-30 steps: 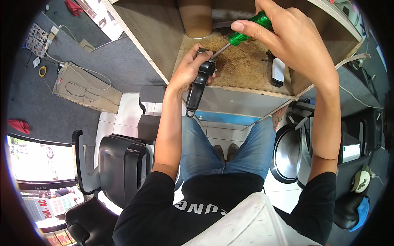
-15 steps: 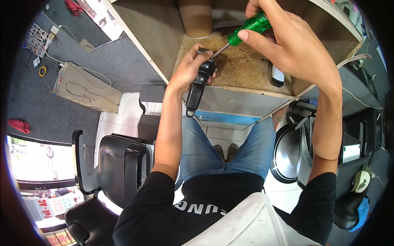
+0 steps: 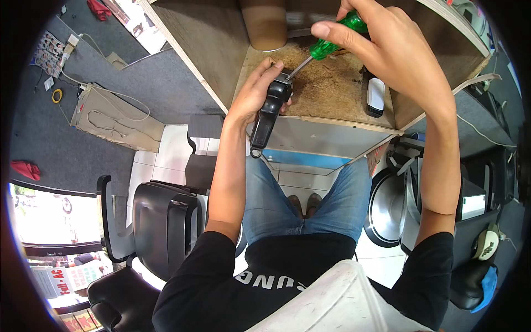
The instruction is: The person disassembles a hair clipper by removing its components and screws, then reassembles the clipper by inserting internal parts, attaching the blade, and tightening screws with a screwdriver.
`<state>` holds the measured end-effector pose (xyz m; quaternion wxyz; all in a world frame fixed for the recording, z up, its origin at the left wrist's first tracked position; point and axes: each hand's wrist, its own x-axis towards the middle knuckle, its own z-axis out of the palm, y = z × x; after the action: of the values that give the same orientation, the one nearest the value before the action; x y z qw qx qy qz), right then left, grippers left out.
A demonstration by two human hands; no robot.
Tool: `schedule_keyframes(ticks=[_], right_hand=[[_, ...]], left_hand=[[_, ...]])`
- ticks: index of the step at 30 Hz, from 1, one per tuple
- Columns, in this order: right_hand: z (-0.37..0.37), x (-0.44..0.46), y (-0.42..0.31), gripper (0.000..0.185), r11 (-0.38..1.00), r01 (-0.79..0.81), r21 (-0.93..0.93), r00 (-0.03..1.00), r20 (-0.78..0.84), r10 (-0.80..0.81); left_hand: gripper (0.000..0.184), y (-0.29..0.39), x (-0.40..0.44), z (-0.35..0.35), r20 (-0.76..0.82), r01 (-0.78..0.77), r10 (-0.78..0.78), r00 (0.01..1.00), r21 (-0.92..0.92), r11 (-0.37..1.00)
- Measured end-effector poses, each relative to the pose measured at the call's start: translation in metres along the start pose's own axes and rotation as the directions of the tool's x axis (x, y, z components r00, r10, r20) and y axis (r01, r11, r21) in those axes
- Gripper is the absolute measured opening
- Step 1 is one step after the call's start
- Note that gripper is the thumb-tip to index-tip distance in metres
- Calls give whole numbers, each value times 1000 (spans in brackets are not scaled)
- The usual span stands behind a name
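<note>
A black hair clipper (image 3: 267,113) is gripped in my left hand (image 3: 258,88), with its hanging loop toward me and its blade end facing away. My left fingers wrap around its upper part, the thumb lying near the blade end. My right hand (image 3: 395,58) is closed around the green handle of a screwdriver (image 3: 338,37), its thumb stretched along the handle. The metal shaft slants down to the left, and its tip meets the blade end of the clipper. Whether the tip sits in a screw is too small to tell.
Both hands work over a worn wooden shelf (image 3: 326,102) inside a cabinet. A black-and-white device (image 3: 375,97) lies on its right side, and a brown cylinder (image 3: 264,25) stands at the back. Black salon chairs (image 3: 160,221) are at the left; a cardboard box (image 3: 113,119) stands beyond.
My right hand has turned on the screwdriver handle, its thumb shifting up and left. My left thumb has drawn back a little from the tip. The clipper stays nearly in place.
</note>
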<state>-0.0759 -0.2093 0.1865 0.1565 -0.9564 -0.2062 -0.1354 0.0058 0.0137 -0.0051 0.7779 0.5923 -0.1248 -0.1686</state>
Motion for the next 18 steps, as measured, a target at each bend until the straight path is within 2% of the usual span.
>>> schedule_keyframes(ticks=[2, 3, 5, 6, 8, 10, 12, 14, 15, 18], right_hand=[[4, -2, -1, 42, 1000, -23, -10, 997, -76, 22], [5, -11, -14, 43, 999, 24, -20, 988, -150, -27], [-1, -6, -35, 44, 999, -54, 7, 993, -103, 54], [-13, 5, -46, 44, 983, -183, 33, 983, 22, 182], [-16, 12, -33, 44, 981, -193, -8, 976, 102, 193], [-2, 3, -1, 43, 997, -1, -82, 1000, 2, 2], [9, -6, -9, 43, 992, 82, -99, 985, -143, -96], [9, -6, -10, 43, 994, 101, -28, 985, -140, -104], [5, 0, 0, 43, 995, 96, 33, 994, -50, -94], [-13, -5, 2, 39, 976, 215, 25, 976, 44, -216]], left_hand=[[22, 0, 0, 1, -11, -14, 14, 1000, 14, 1000], [22, 1, 0, 2, -18, -21, 22, 1000, 21, 1000], [20, 2, -1, 3, -19, -22, 22, 1000, 17, 1000], [20, 3, -1, 4, -18, -21, 22, 1000, 16, 1000], [19, 3, -1, 4, -23, -18, 19, 1000, 26, 999], [19, 3, -1, 4, -29, -18, 19, 999, 35, 999], [18, 3, -1, 4, -37, -20, 21, 999, 40, 999], [18, 2, -1, 4, -36, -21, 22, 999, 38, 999], [19, 2, -1, 4, -35, -21, 22, 999, 37, 999], [18, 2, -1, 4, -24, -18, 19, 1000, 37, 999]])
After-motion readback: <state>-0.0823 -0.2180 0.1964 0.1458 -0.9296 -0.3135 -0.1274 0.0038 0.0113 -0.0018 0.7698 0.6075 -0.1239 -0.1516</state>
